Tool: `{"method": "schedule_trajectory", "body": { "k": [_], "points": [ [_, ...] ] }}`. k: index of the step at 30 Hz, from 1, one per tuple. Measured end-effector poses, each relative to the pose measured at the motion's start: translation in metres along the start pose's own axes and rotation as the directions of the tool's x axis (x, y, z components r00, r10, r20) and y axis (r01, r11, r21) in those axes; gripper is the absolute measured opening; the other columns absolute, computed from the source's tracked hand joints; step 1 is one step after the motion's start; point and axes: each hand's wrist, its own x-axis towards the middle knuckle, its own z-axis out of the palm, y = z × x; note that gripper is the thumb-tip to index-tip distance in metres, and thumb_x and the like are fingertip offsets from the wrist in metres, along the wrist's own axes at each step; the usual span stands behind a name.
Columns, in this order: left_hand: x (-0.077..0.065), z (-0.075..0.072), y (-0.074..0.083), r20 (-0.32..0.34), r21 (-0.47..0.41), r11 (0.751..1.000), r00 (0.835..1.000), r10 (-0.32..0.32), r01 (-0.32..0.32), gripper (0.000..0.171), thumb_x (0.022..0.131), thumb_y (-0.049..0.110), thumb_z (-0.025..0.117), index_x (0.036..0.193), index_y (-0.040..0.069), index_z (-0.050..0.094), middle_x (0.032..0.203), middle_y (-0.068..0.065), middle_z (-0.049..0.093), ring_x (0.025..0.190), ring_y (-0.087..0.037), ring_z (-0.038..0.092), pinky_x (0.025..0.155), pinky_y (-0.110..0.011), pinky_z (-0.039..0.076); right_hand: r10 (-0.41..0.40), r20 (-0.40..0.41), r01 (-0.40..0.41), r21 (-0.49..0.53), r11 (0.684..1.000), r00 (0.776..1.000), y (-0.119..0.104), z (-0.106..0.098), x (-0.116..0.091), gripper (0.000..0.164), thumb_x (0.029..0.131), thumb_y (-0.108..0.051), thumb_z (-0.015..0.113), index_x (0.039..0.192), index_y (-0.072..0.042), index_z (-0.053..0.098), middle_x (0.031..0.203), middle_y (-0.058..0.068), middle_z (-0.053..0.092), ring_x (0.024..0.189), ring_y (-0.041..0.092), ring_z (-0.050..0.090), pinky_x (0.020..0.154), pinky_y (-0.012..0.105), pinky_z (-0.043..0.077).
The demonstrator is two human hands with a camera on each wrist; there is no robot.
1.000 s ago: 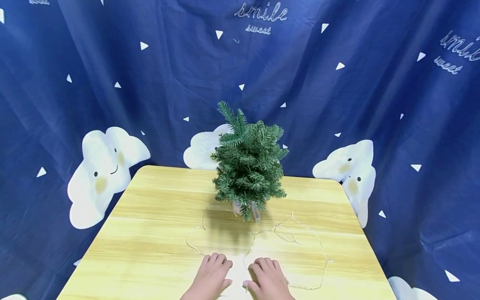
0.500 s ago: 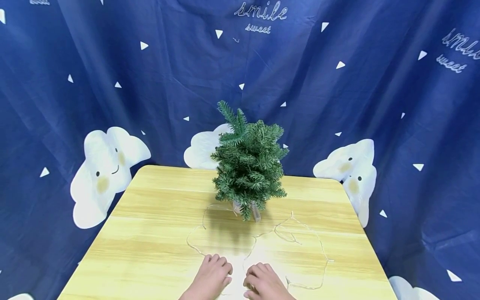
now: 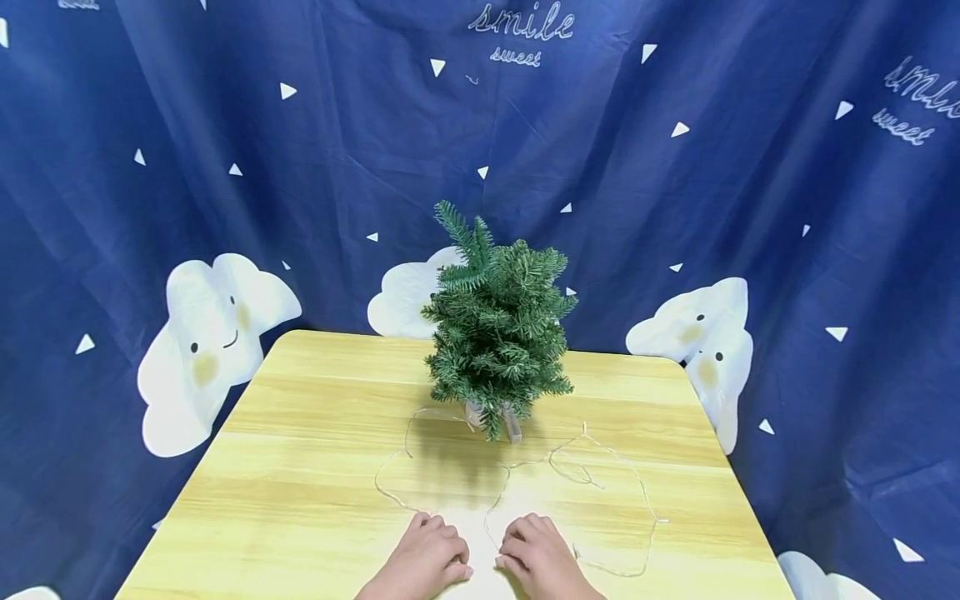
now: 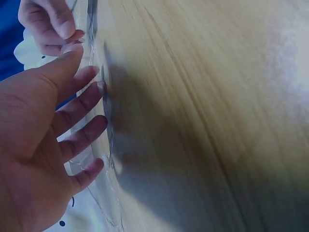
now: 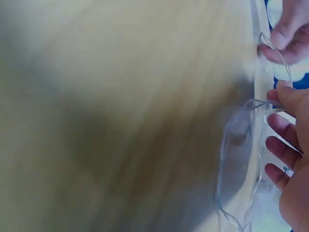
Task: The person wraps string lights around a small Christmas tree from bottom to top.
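Observation:
A string of fairy lights [image 3: 659, 521] on thin clear wire lies in loose loops over the table's front half. My left hand [image 3: 423, 557] and right hand [image 3: 543, 558] are close together near the front edge, a small gap between them. In the right wrist view my right thumb and index finger pinch the wire [image 5: 222, 150], which hangs down in strands below them. A short loop leads from there to my left hand [image 5: 292, 41], where thumb and index finger pinch it. In the left wrist view the other left fingers [image 4: 87, 133] stay spread.
A small artificial Christmas tree [image 3: 502, 333] stands behind the lights on short wooden feet [image 3: 512, 425]. One long branch sticks up at its top left. Beyond the wooden table [image 3: 315, 400] hangs a blue curtain [image 3: 337, 167] printed with clouds.
My right hand's fingers have drawn in from a spread pose to a pinch. The left hand has shifted slightly right, its thumb closer to the fingers. The tree has stayed put.

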Motion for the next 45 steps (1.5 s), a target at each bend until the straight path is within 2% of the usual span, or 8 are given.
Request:
{"method": "schedule_trajectory", "body": {
  "k": [5, 9, 17, 24, 29, 35, 40, 45],
  "points": [
    [-0.001, -0.003, 0.0, -0.038, 0.025, 0.999, 0.999, 0.022, -0.021, 0.011, 0.093, 0.04, 0.068, 0.083, 0.035, 0.07, 0.082, 0.027, 0.061, 0.082, 0.002, 0.053, 0.091, -0.043, 0.042, 0.074, -0.085, -0.068, 0.063, 0.996, 0.994, 0.003, -0.01, 0.006, 0.013, 0.081, -0.021, 0.083, 0.078, -0.025, 0.071, 0.092, -0.016, 0.06, 0.088, 0.002, 0.051, 0.082, 0.026, 0.04],
    [-0.002, -0.009, 0.0, -0.092, 0.031, 0.999, 0.995, 0.034, -0.031, 0.009, 0.093, 0.035, 0.069, 0.084, 0.033, 0.07, 0.084, 0.025, 0.065, 0.083, 0.001, 0.059, 0.091, -0.042, 0.043, 0.098, -0.151, -0.078, 0.134, 0.988, 0.984, 0.009, -0.019, 0.011, 0.011, 0.083, -0.015, 0.08, 0.08, -0.021, 0.072, 0.092, -0.015, 0.063, 0.089, 0.003, 0.056, 0.085, 0.024, 0.038],
    [-0.005, -0.019, -0.005, -0.163, 0.077, 0.996, 0.985, 0.06, -0.048, 0.007, 0.096, 0.028, 0.066, 0.094, 0.027, 0.073, 0.09, 0.02, 0.069, 0.087, -0.001, 0.062, 0.092, -0.039, 0.043, 0.201, -0.199, -0.166, 0.178, 0.97, 0.959, 0.024, -0.039, 0.014, 0.006, 0.09, -0.015, 0.073, 0.085, -0.016, 0.073, 0.091, -0.013, 0.068, 0.091, 0.006, 0.06, 0.088, 0.023, 0.036],
    [0.0, -0.028, -0.01, -0.306, 0.059, 0.997, 0.95, 0.066, -0.05, 0.004, 0.093, 0.025, 0.07, 0.095, 0.025, 0.074, 0.089, 0.018, 0.069, 0.09, -0.003, 0.062, 0.097, -0.039, 0.042, 0.184, -0.274, -0.133, 0.193, 0.972, 0.944, 0.033, -0.049, 0.016, 0.004, 0.088, -0.011, 0.074, 0.086, -0.014, 0.074, 0.088, -0.011, 0.07, 0.088, 0.008, 0.06, 0.091, 0.022, 0.037],
    [0.005, -0.037, -0.013, -0.386, 0.007, 0.999, 0.921, 0.045, -0.046, 0.008, 0.098, 0.026, 0.065, 0.097, 0.024, 0.073, 0.092, 0.018, 0.069, 0.093, -0.002, 0.059, 0.096, -0.036, 0.043, 0.147, -0.366, -0.068, 0.221, 0.973, 0.919, 0.035, -0.054, 0.022, 0.017, 0.08, 0.0, 0.076, 0.087, -0.015, 0.073, 0.086, -0.009, 0.071, 0.084, 0.012, 0.062, 0.089, 0.024, 0.038],
    [0.008, -0.045, -0.017, -0.466, 0.014, 0.999, 0.883, 0.053, -0.053, 0.004, 0.094, 0.022, 0.07, 0.096, 0.025, 0.072, 0.091, 0.018, 0.069, 0.091, -0.002, 0.058, 0.094, -0.034, 0.043, 0.154, -0.391, -0.066, 0.229, 0.971, 0.908, 0.037, -0.06, 0.025, 0.014, 0.081, 0.0, 0.076, 0.088, -0.012, 0.074, 0.088, -0.006, 0.072, 0.086, 0.014, 0.063, 0.089, 0.023, 0.039],
    [0.01, -0.05, -0.021, -0.489, 0.025, 0.999, 0.871, 0.046, -0.039, 0.01, 0.089, 0.018, 0.075, 0.095, 0.024, 0.072, 0.09, 0.019, 0.068, 0.09, -0.003, 0.058, 0.094, -0.034, 0.041, 0.148, -0.416, -0.056, 0.225, 0.973, 0.897, 0.039, -0.065, 0.026, 0.009, 0.085, -0.004, 0.075, 0.09, -0.012, 0.075, 0.088, -0.002, 0.074, 0.084, 0.014, 0.064, 0.092, 0.022, 0.041],
    [0.01, -0.055, -0.023, -0.49, -0.002, 0.999, 0.871, 0.034, -0.04, 0.005, 0.096, 0.024, 0.068, 0.094, 0.023, 0.073, 0.089, 0.02, 0.067, 0.089, -0.003, 0.057, 0.095, -0.034, 0.039, 0.146, -0.447, -0.043, 0.231, 0.972, 0.883, 0.041, -0.07, 0.029, 0.01, 0.086, -0.004, 0.074, 0.093, -0.012, 0.075, 0.089, -0.001, 0.074, 0.083, 0.014, 0.063, 0.087, 0.022, 0.043]
  ]
}}
